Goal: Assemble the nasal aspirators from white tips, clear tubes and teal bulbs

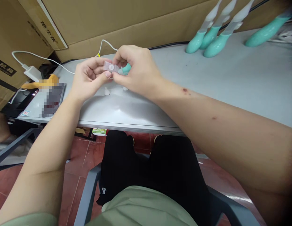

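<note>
Over the grey table (174, 73), my left hand (89, 73) pinches a clear plastic tube piece (111, 67) between thumb and fingers. My right hand (134, 64) grips the same piece from the other side, at its right end. Beside that end, a teal bulb (126, 69) shows partly behind my right fingers; it looks joined to the clear piece, though the joint is mostly covered. Below my hands a small white pointed tip (107, 91) rests on the table. A second small white part (125, 88) lies near my right thumb, partly hidden.
Several teal bulb syringes with clear necks and white tips, one here (217, 45), stand or lie at the back right. Cardboard (127, 22) lines the back. At left are a white charger (33, 73), a yellow object (50, 81) and a dark phone-like slab (54, 100).
</note>
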Motion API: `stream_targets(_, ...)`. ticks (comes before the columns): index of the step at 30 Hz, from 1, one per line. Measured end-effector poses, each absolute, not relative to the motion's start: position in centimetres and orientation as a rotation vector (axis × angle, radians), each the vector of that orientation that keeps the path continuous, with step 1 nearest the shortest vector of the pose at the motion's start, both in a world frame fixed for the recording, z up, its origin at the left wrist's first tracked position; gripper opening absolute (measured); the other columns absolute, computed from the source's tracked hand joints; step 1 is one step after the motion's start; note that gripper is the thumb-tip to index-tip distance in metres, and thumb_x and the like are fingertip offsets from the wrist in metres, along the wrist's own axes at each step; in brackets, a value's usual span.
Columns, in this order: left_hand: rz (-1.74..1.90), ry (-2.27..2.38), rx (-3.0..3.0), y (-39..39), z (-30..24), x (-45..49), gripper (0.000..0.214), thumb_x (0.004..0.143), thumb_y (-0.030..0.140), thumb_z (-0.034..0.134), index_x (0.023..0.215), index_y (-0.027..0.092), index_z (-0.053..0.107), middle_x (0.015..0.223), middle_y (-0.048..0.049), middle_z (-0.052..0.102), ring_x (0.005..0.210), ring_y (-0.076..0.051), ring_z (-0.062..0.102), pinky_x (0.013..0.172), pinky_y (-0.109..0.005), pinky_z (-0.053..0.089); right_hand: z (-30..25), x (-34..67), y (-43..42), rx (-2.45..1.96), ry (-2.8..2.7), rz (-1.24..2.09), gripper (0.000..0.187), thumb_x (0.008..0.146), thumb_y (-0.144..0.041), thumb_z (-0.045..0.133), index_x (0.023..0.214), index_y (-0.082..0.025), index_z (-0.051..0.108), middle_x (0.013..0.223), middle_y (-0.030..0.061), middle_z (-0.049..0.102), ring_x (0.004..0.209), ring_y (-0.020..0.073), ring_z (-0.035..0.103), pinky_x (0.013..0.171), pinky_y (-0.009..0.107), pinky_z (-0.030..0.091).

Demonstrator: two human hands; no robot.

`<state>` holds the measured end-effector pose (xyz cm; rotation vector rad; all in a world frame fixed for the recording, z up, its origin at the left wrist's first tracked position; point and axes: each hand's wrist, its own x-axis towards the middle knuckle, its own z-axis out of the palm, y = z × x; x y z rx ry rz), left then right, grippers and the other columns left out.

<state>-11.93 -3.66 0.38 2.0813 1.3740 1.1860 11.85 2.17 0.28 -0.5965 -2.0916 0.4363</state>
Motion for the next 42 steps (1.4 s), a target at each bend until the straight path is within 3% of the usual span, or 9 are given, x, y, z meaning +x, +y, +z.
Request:
stream_targets(3, 1.158, 1.442, 2.098, -3.8, 0.5, -11.8, 0.081, 0.105, 0.106, 0.084, 0.137, 0.032, 0.083, 0.131, -0.0093, 0.096, 0.135, -0.041, 0.095, 0.117, -0.067, 0.084, 0.8, 11.9, 1.9, -0.696, -2.155, 0.324, 0.032, 0.097, -0.027, 0.082, 0.097, -0.035, 0.051, 0.127, 0.0097, 0.089, 0.124, 0.0401, 0.081, 0.122, 0.056, 0.063)
stream_targets(7, 1.196, 1.563, 2.101, -3.3, 0.1, -11.8, 0.07, 0.11, 0.099, 0.087, 0.131, 0.032, 0.085, 0.119, -0.0114, 0.093, 0.123, -0.042, 0.098, 0.112, -0.067, 0.086, 0.9, 11.6, 1.6, -0.75, -2.221, 0.242, 0.023, 0.1, -0.025, 0.078, 0.103, -0.034, 0.057, 0.135, 0.0103, 0.087, 0.137, 0.0433, 0.08, 0.126, 0.06, 0.062)
stream_targets(13, 1.238, 1.517, 2.144, -2.7, -0.4, -11.7, 0.071, 0.109, 0.1, 0.088, 0.124, 0.031, 0.085, 0.119, -0.0128, 0.091, 0.115, -0.041, 0.097, 0.11, -0.065, 0.086, 0.9, 11.3, 1.5, -0.713, -2.25, 0.262, 0.047, 0.098, -0.025, 0.084, 0.096, -0.034, 0.038, 0.127, 0.0114, 0.089, 0.136, 0.0465, 0.078, 0.124, 0.063, 0.059)
stream_targets(16, 1.222, 1.525, 2.137, -2.7, -0.3, -11.7, 0.071, 0.109, 0.101, 0.086, 0.121, 0.031, 0.085, 0.119, -0.0127, 0.092, 0.114, -0.04, 0.097, 0.111, -0.064, 0.086, 0.8, 11.5, 1.5, -0.658, -2.248, 0.289, 0.045, 0.104, -0.031, 0.081, 0.095, -0.035, 0.037, 0.125, 0.0106, 0.089, 0.135, 0.046, 0.078, 0.123, 0.064, 0.059)
stream_targets(20, 1.16, 1.578, 2.134, -2.8, 0.0, -11.9, 0.066, 0.112, 0.094, 0.084, 0.125, 0.03, 0.086, 0.118, -0.0123, 0.089, 0.117, -0.039, 0.096, 0.111, -0.06, 0.086, 0.5, 11.3, 1.5, -0.641, -2.229, 0.302, 0.038, 0.106, -0.03, 0.078, 0.094, -0.035, 0.043, 0.122, 0.0114, 0.087, 0.135, 0.0444, 0.078, 0.125, 0.063, 0.059)
stream_targets(24, 1.215, 1.493, 2.158, -2.2, -0.5, -12.6, 0.057, 0.108, 0.085, 0.091, 0.117, 0.029, 0.086, 0.11, -0.0103, 0.088, 0.11, -0.038, 0.096, 0.107, -0.059, 0.085, 0.5, 10.8, 1.5, -0.687, -2.249, 0.302, 0.036, 0.102, -0.022, 0.083, 0.095, -0.034, 0.05, 0.124, 0.0126, 0.086, 0.132, 0.0417, 0.078, 0.124, 0.059, 0.059)
stream_targets(30, 1.477, 1.255, 2.202, 1.0, -2.9, -14.4, 0.068, 0.088, 0.091, 0.103, 0.099, 0.027, 0.083, 0.092, -0.0079, 0.083, 0.078, -0.031, 0.088, 0.075, -0.047, 0.08, 0.7, 11.1, 1.3, -0.658, -2.277, 0.299, 0.037, 0.1, -0.017, 0.075, 0.095, -0.034, 0.043, 0.129, 0.0132, 0.089, 0.133, 0.041, 0.081, 0.123, 0.057, 0.063)
stream_targets(36, 1.402, 1.257, 2.222, 2.1, -2.4, -14.6, 0.062, 0.09, 0.085, 0.1, 0.099, 0.027, 0.082, 0.089, -0.0064, 0.08, 0.084, -0.032, 0.087, 0.077, -0.048, 0.076, 1.2, 11.6, 0.9, -0.65, -2.259, 0.361, 0.033, 0.093, -0.019, 0.08, 0.097, -0.037, 0.052, 0.136, 0.012, 0.091, 0.141, 0.0475, 0.083, 0.126, 0.061, 0.063)
stream_targets(42, 1.299, 1.154, 2.287, 1.7, 1.7, -13.2, 0.056, 0.093, 0.079, 0.105, 0.097, 0.028, 0.082, 0.087, -0.0031, 0.084, 0.08, -0.026, 0.077, 0.077, -0.048, 0.073, 4.1, 11.5, 0.4, -0.777, -2.33, 0.216, 0.029, 0.099, -0.008, 0.073, 0.115, -0.032, 0.066, 0.146, 0.0144, 0.091, 0.142, 0.0482, 0.084, 0.127, 0.062, 0.064)
